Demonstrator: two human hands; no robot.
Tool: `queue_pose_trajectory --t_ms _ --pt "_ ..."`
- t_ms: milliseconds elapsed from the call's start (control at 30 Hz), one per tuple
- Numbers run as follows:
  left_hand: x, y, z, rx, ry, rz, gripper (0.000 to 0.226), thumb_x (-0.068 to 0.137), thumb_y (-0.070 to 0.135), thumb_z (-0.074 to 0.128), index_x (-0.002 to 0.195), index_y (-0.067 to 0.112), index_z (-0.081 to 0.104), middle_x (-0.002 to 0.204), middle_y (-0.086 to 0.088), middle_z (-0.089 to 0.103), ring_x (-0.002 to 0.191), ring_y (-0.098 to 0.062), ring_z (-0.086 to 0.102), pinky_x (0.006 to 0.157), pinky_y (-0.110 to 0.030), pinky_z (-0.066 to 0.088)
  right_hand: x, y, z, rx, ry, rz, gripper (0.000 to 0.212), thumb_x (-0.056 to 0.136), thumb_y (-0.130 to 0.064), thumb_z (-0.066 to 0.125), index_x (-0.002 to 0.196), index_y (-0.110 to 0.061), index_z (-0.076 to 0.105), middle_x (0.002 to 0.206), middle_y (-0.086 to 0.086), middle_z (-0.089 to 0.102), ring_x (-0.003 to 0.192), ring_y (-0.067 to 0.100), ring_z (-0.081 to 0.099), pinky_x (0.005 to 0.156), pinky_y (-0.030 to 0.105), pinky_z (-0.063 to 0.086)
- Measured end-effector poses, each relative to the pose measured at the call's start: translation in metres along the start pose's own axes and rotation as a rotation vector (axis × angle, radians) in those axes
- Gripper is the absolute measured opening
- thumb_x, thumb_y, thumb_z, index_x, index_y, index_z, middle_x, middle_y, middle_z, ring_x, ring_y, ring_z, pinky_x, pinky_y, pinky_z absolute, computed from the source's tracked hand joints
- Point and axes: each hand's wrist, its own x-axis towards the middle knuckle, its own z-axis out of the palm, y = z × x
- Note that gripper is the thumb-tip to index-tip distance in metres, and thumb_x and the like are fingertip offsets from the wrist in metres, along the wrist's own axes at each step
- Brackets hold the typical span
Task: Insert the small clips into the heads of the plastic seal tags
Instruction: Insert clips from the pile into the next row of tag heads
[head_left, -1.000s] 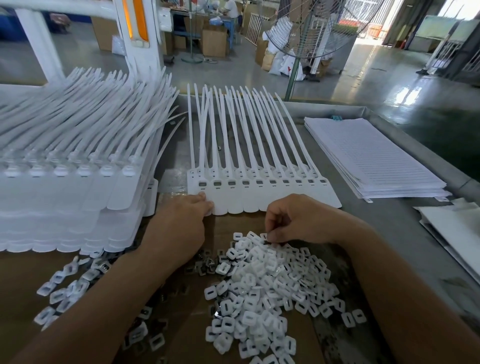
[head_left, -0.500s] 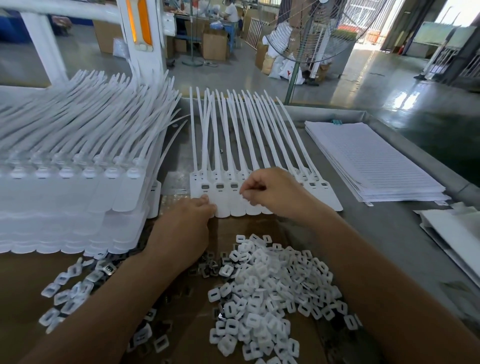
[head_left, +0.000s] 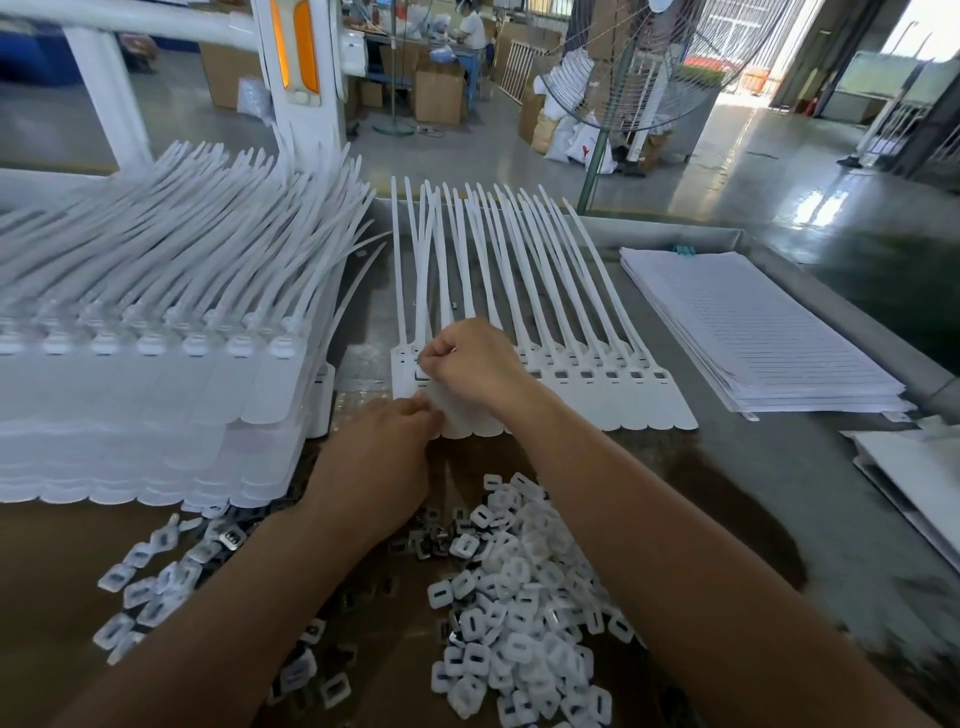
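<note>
Our right hand (head_left: 467, 364) is over the heads at the left end of the row of seal tags (head_left: 597, 395), which lies flat on the surface (head_left: 753, 519) with the tails pointing away from us. The thumb and forefinger are curled tight into a pinch. We judge that a clip is held there, though the fingers hide nearly all of it. Our left hand (head_left: 384, 457) sits just below, with its fingertips at the near edge of the tag flags. We cannot tell whether it grips a flag or only presses it down. The step in hand looks to be seating this clip in one head. To do it well, we should keep the left hand firm so the row does not slide or lift, and square the clip to the small opening before pushing. We then press straight down, not at a slant, until it sits flush like the filled heads to the right. The pile of clips (head_left: 519, 597) lies near our forearms, so the reach for the next one is short. We should also watch our sleeveless forearm, which passes close over the pile and could scatter it. The big stack of tags (head_left: 156, 389) stands just beside the row on the left.
</note>
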Motion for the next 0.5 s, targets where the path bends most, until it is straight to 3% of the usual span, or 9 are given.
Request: queue_pose_trajectory --t_ms 133,300,400,500 --pt "0.0003 0.0010 -0.0008 0.007 -0.006 0.003 0.035 0.083 0.005 0.044 0.111 0.014 0.063 0.119 -0.004 0.060 0.106 -0.022 0.053 0.089 -0.034 0.045 0.0019 0.0025 0.0039 -0.049 0.015 -0.018 0.018 0.088 -0.015 0.057 0.092 -0.006 0.072 0.101 0.004 0.069 0.092 0.015 0.062 0.061 0.022 0.044" --pt "-0.0002 0.0016 -0.0018 0.004 -0.006 0.004 0.035 0.083 0.005 0.045 0.112 0.014 0.063 0.119 -0.005 0.060 0.106 -0.022 0.053 0.088 -0.033 0.044 0.0002 0.0045 0.0070 -0.028 0.068 -0.045 0.013 0.085 -0.011 0.060 0.087 -0.016 0.072 0.097 -0.004 0.069 0.093 0.010 0.057 0.071 0.022 0.037" --pt "-0.0001 0.0023 -0.0022 0.009 -0.002 0.010 0.035 0.083 0.005 0.045 0.111 0.014 0.063 0.118 -0.006 0.060 0.104 -0.022 0.054 0.087 -0.033 0.045 -0.0002 0.0065 0.0071 0.016 0.086 -0.043 0.013 0.083 -0.010 0.062 0.084 -0.019 0.071 0.094 -0.008 0.068 0.087 0.005 0.054 0.068 0.020 0.039" --pt "-0.0003 0.0028 -0.0023 0.016 -0.007 0.011 0.035 0.084 0.005 0.044 0.111 0.013 0.064 0.119 -0.006 0.060 0.104 -0.024 0.054 0.088 -0.035 0.045 -0.0011 0.0082 0.0074 0.072 0.092 -0.040 0.014 0.084 -0.010 0.063 0.088 -0.020 0.072 0.099 -0.007 0.069 0.092 0.007 0.058 0.080 0.026 0.048"
